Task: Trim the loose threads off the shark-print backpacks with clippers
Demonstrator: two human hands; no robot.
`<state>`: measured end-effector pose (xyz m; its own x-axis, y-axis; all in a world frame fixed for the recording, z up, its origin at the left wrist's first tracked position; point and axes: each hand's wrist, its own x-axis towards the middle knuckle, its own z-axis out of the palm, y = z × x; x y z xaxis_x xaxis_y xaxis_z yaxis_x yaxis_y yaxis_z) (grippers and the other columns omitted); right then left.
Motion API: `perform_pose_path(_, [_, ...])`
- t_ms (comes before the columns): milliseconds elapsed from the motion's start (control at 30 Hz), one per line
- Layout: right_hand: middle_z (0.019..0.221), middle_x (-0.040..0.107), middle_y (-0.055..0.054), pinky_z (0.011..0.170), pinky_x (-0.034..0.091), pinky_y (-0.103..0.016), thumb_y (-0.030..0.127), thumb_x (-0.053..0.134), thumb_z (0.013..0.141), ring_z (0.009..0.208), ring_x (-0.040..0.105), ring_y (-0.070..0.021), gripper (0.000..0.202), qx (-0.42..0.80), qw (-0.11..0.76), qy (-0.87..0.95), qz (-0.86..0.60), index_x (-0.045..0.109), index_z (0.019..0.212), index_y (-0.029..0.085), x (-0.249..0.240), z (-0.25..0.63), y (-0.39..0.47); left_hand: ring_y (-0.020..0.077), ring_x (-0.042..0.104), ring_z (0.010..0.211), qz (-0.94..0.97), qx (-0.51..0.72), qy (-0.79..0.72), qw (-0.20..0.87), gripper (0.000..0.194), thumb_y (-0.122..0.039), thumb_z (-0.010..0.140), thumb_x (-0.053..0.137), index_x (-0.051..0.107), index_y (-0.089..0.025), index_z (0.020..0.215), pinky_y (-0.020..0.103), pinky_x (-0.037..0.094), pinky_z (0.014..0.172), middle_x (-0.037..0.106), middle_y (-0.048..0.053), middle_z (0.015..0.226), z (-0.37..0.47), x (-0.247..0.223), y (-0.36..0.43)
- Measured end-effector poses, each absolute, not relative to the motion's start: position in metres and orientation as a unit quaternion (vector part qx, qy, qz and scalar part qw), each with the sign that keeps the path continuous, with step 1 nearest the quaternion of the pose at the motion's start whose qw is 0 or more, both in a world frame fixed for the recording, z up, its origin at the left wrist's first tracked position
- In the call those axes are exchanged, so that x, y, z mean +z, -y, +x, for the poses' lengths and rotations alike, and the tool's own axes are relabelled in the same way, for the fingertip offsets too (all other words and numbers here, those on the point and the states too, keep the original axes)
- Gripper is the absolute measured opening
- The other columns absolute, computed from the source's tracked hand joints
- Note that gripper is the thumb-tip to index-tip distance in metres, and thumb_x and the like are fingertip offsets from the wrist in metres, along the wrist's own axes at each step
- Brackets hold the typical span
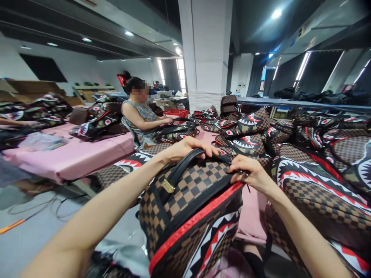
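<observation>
A brown and black checkered backpack (pixel 199 181) with red zipper tape and a printed shark mouth rests close in front of me, its top tilted up. My left hand (pixel 199 146) reaches over the far side of its top, behind the black carry strap (pixel 185 166), fingers curled on the edge. At the right end of the zipper, my right hand (pixel 247 170) pinches a small dark metal piece that looks like a zipper pull. A dark strip hangs below those fingers. The black strap carries a gold plate (pixel 168 186).
Matching backpacks (pixel 324 185) are piled on the right and across the pink-covered table (pixel 252 216). A person (pixel 142 112) sits ahead on the left, handling another bag. A second pink table (pixel 98 154) holds more bags. A red crate (pixel 176 112) stands near a white pillar (pixel 207 50).
</observation>
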<state>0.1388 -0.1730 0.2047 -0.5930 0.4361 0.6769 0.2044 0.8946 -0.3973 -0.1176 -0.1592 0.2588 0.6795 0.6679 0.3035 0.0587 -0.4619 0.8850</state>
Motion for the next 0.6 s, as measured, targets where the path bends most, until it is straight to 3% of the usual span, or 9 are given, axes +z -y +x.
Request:
perform_pose_path(100, [0.105,0.057,-0.008,0.068,0.047,-0.023,0.023,0.059,0.080,0.088,0.059,-0.0145,0.027,0.064,0.359,0.912,-0.186,0.063,0.107,0.022,0.208,0.136,0.180,0.0225,0.058,0.106,0.790,0.344,-0.230,0.453,0.018,-0.032,0.067,0.071,0.068,-0.016,0.075,0.039,0.040,0.097,0.068,0.010,0.103,-0.118,0.262,0.152])
perform_pose_path(200, [0.101,0.061,-0.006,0.067,0.046,-0.022,0.012,0.050,0.081,0.083,0.060,-0.0130,0.028,0.006,0.371,0.910,-0.188,0.064,0.104,0.021,0.209,0.126,0.181,0.0198,0.060,0.099,0.812,0.331,-0.273,0.397,0.016,-0.028,0.070,0.065,0.068,-0.015,0.080,0.034,0.044,0.091,0.068,0.007,0.104,-0.124,0.275,0.152])
perform_pose_path(267, [0.088,0.064,-0.004,0.066,0.045,-0.022,0.008,0.048,0.079,0.077,0.060,-0.0124,0.026,0.023,0.407,0.892,-0.194,0.066,0.095,0.019,0.211,0.116,0.178,0.0167,0.061,0.094,0.829,0.342,-0.342,0.281,0.020,-0.019,0.077,0.053,0.067,-0.015,0.090,0.030,0.046,0.087,0.067,0.005,0.105,-0.127,0.285,0.165])
perform_pose_path(333, [0.080,0.065,-0.002,0.066,0.043,-0.022,0.007,0.049,0.076,0.074,0.060,-0.0127,0.024,0.063,0.442,0.867,-0.220,0.066,0.089,0.018,0.213,0.104,0.171,0.0152,0.059,0.093,0.814,0.396,-0.415,0.088,0.031,-0.011,0.080,0.040,0.064,-0.016,0.098,0.029,0.046,0.085,0.066,0.004,0.104,-0.126,0.289,0.191])
perform_pose_path(400, [0.076,0.066,-0.001,0.065,0.042,-0.022,0.009,0.051,0.074,0.071,0.060,-0.0132,0.020,0.101,0.467,0.840,-0.258,0.067,0.082,0.018,0.214,0.093,0.163,0.0174,0.056,0.094,0.782,0.416,-0.450,-0.117,0.030,-0.012,0.083,0.038,0.062,-0.017,0.100,0.032,0.045,0.085,0.064,0.006,0.102,-0.118,0.283,0.222])
perform_pose_path(433, [0.074,0.066,-0.001,0.063,0.042,-0.022,0.012,0.053,0.075,0.068,0.059,-0.0134,0.016,0.118,0.473,0.827,-0.279,0.067,0.080,0.018,0.215,0.088,0.158,0.0205,0.055,0.094,0.788,0.374,-0.451,-0.191,0.024,-0.019,0.083,0.046,0.061,-0.016,0.101,0.035,0.045,0.083,0.063,0.008,0.100,-0.113,0.277,0.237])
perform_pose_path(533, [0.069,0.066,0.000,0.059,0.039,-0.023,0.021,0.056,0.076,0.065,0.058,-0.0145,0.012,0.145,0.453,0.813,-0.335,0.068,0.075,0.019,0.220,0.075,0.149,0.0216,0.053,0.084,0.773,0.219,-0.521,-0.289,0.024,-0.032,0.080,0.058,0.058,-0.015,0.097,0.032,0.048,0.068,0.060,0.009,0.092,-0.099,0.258,0.262])
perform_pose_path(600, [0.068,0.066,0.001,0.057,0.037,-0.023,0.023,0.056,0.076,0.064,0.058,-0.0150,0.013,0.133,0.434,0.815,-0.360,0.068,0.075,0.020,0.223,0.067,0.148,0.0231,0.052,0.085,0.738,0.136,-0.586,-0.307,0.025,-0.032,0.079,0.059,0.055,-0.014,0.096,0.031,0.048,0.063,0.056,0.010,0.094,-0.094,0.254,0.262])
